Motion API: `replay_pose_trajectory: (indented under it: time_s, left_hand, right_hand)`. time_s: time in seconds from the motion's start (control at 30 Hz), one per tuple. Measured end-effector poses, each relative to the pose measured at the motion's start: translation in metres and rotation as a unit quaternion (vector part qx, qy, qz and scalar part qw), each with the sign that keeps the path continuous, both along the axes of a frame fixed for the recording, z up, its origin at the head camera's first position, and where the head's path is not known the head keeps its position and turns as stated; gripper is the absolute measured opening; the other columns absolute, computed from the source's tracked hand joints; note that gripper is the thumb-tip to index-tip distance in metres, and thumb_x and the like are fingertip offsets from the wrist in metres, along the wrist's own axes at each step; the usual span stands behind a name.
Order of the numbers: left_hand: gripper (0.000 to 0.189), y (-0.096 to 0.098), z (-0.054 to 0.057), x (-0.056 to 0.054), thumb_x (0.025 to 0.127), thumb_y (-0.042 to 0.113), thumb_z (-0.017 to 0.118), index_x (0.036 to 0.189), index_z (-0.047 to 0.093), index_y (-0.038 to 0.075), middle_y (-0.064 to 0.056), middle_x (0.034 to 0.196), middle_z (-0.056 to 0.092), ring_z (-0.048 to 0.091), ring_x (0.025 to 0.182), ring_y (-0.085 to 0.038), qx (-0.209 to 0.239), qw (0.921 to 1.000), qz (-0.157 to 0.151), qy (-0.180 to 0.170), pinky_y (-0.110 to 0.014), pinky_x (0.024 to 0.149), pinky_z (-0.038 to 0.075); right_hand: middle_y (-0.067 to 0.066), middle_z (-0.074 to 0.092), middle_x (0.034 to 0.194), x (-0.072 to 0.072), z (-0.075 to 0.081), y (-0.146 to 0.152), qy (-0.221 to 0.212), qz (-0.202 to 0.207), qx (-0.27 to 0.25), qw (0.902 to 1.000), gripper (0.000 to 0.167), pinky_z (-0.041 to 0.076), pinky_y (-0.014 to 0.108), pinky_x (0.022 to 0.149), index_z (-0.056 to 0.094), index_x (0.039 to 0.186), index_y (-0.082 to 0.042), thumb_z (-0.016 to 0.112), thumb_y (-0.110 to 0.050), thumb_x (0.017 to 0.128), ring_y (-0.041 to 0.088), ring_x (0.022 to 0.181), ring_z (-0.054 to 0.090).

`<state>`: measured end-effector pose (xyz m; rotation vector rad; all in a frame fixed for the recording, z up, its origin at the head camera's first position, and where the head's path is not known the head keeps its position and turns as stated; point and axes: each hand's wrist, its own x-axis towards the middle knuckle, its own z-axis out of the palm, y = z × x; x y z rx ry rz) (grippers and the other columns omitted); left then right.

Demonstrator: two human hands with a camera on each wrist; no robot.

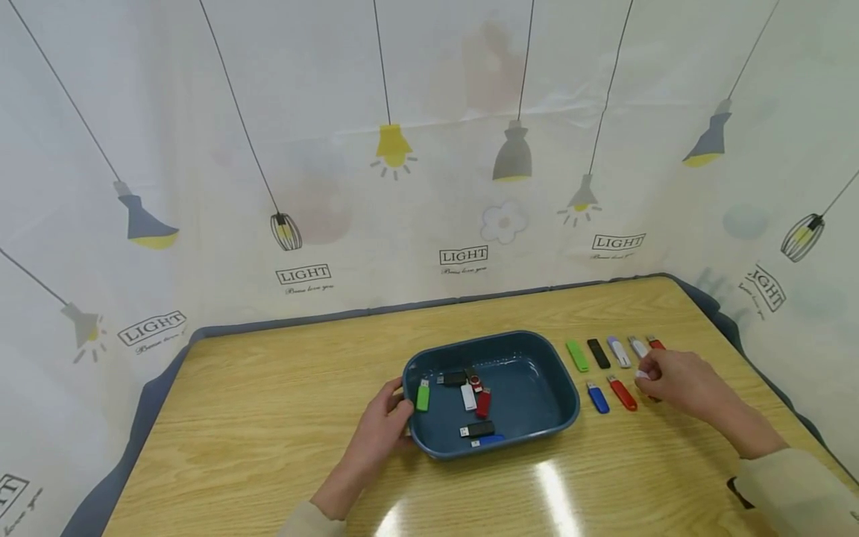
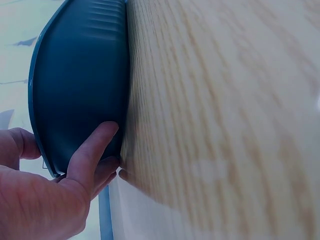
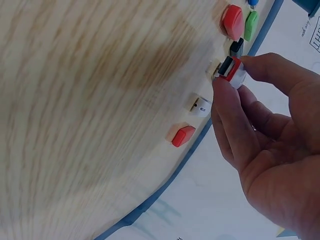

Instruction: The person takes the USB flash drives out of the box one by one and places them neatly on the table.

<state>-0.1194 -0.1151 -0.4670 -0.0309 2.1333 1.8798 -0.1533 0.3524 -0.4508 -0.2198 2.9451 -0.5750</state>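
My left hand (image 1: 384,424) grips the left end of a dark blue tray (image 1: 499,449), thumb over the rim and fingers against the outer wall (image 2: 82,65). In the tray lie several USB sticks, among them a green one (image 1: 423,397), a white one (image 1: 468,397) and a red one (image 1: 483,403). On the right, my right hand (image 1: 684,380) pinches a small white USB stick (image 3: 237,80) with red and black parts between thumb and fingertips, close over the table. Near it lie a red USB stick (image 1: 623,394) and a blue one (image 1: 598,398).
Behind, a row of USB sticks holds a green one (image 1: 577,356), a black one (image 1: 599,353), a white and purple one (image 1: 619,352), a white one (image 1: 637,346) and a red one (image 1: 655,342). A lamp-printed cloth (image 1: 416,224) hangs round the wooden table (image 1: 282,388).
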Motion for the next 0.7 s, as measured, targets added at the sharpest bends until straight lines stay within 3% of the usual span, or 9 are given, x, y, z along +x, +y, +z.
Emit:
replay_pose_trajectory:
  time_s: [0.7]
  left_hand:
    - [0.057, 0.0005, 0.0003, -0.0003, 0.104, 0.014, 0.046, 0.156, 0.033, -0.005, -0.036, 0.152, 0.042, 0.062, 0.118, -0.041, 0.0, 1.0, -0.004, 0.008, -0.049, 0.083, 0.062]
  right_hand:
    - [0.001, 0.059, 0.072, -0.0042, -0.0073, 0.0072, -0.044, -0.027, 0.015, 0.9985, 0.022, 0.042, 0.032, 0.058, 0.064, 0.091, 0.003, 0.071, -0.017, 0.093, 0.018, 0.065, 0.052]
